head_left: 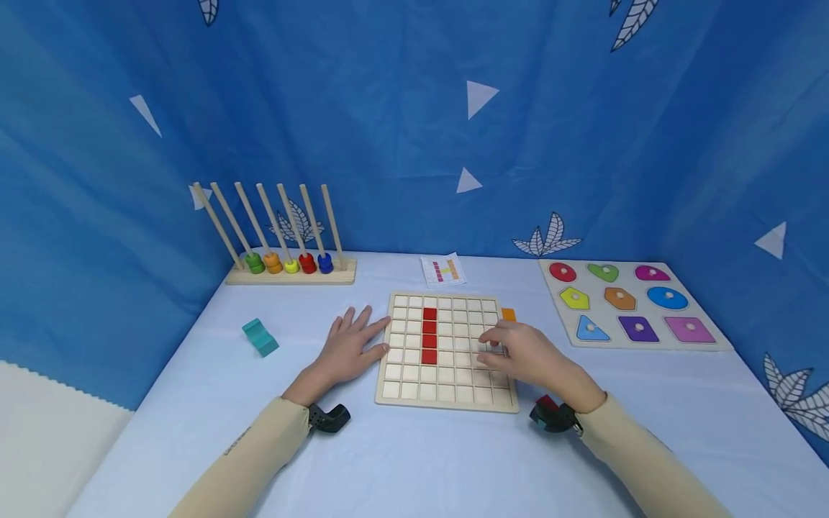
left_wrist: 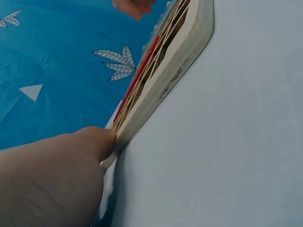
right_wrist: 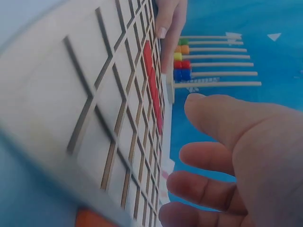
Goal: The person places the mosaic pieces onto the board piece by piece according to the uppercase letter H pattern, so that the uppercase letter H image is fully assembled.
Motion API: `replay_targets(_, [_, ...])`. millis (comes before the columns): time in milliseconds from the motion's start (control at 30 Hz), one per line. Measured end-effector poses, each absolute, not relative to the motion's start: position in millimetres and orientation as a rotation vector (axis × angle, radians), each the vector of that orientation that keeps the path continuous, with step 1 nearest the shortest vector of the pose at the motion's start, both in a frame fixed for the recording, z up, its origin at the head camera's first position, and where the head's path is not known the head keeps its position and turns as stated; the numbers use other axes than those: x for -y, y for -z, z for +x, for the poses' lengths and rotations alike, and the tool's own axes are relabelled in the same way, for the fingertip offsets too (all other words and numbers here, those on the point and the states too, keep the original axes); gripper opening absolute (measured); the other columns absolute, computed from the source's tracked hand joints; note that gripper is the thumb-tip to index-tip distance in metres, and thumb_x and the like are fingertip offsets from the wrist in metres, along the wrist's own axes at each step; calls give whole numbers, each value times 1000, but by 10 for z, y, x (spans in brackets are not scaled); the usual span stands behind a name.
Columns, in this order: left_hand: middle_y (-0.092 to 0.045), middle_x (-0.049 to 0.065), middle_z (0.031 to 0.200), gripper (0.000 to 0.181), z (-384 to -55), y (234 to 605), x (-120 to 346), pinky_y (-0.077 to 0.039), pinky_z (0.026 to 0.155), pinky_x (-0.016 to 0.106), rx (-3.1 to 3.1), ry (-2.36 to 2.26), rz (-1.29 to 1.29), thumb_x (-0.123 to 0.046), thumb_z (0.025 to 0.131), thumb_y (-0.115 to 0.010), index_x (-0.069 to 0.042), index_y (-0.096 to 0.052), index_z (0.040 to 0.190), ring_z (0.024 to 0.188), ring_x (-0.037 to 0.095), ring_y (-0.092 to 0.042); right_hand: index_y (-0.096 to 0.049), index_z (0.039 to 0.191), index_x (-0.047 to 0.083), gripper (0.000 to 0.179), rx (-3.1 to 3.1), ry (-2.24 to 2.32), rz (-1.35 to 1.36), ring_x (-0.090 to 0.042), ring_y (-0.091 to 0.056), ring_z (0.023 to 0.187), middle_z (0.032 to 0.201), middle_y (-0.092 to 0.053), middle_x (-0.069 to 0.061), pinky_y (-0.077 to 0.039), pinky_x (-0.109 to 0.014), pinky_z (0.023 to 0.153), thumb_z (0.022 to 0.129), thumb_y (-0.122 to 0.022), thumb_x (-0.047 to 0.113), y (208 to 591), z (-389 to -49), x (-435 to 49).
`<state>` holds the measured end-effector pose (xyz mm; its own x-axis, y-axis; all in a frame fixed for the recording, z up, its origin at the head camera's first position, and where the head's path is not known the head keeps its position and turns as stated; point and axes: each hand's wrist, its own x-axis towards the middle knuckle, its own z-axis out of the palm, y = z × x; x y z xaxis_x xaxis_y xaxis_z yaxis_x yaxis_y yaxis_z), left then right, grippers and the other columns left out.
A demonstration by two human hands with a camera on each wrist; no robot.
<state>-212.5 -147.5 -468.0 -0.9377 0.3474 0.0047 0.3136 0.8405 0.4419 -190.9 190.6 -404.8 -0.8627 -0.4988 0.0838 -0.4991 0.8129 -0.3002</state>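
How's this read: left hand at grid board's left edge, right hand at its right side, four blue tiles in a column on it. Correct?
Colour's wrong: the four tiles are red, per the head view. Left hand, right hand and grid board stand as stated.

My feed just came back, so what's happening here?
A person's left hand rests against the left edge of a grid board, while the right hand hovers over its right side, seemingly empty. Four red squares make a column in the board. A pattern card lies beyond it, and an orange piece sits by the board's right edge.
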Motion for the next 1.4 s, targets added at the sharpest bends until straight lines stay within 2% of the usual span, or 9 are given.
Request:
replay_targets(233, [-24, 21, 168, 62, -2118, 4690, 1469, -9, 123, 71, -2938, -693, 525, -45, 101, -56, -22, -43, 157, 156, 52, -9, -77, 106, 9, 28, 2978, -466, 775, -6, -49, 70, 83, -65, 2, -46, -19, 60, 87, -81, 29, 4067, -1761, -2202])
replay_targets(467, [-24, 20, 169, 62, -2121, 4680, 1471, -9, 123, 71, -2935, -686, 530, -45, 101, -56, -22, -42, 157, 156, 52, -9, -78, 107, 12, 30, 2985, -446, 706, -5, -54, 73, 85, -67, 5, -51, -19, 63, 84, -83, 30, 4100, -1582, -2396])
replay_targets(733, [-24, 21, 168, 62, -2129, 4684, 1469, -9, 123, 71, -2939, -681, 537, -45, 101, -55, -22, -43, 157, 156, 52, -9, -78, 107, 14, 31, 3041, -483, 604, -3, -51, 71, 83, -63, 7, -49, -16, 60, 83, -85, 33, 4122, -1445, -2551])
replay_targets(1033, [-23, 21, 168, 62, -2145, 4686, 1477, -9, 123, 70, -2931, -670, 533, -46, 101, -54, -22, -42, 157, 156, 51, -8, -78, 106, 14, 31, 3064, -467, 535, -3, -52, 73, 81, -63, 9, -50, -16, 62, 81, -86, 31, 4190, -1372, -2671])
replay_targets(1400, [-24, 22, 168, 61, -2141, 4691, 1471, -11, 122, 71, -2937, -669, 536, -46, 102, -54, -21, -43, 157, 156, 52, -10, -77, 111, 18, 44, 3124, -512, 520, -3, -47, 71, 85, -61, 10, -48, -16, 62, 73, -92, 35, 4205, -1295, -2706])
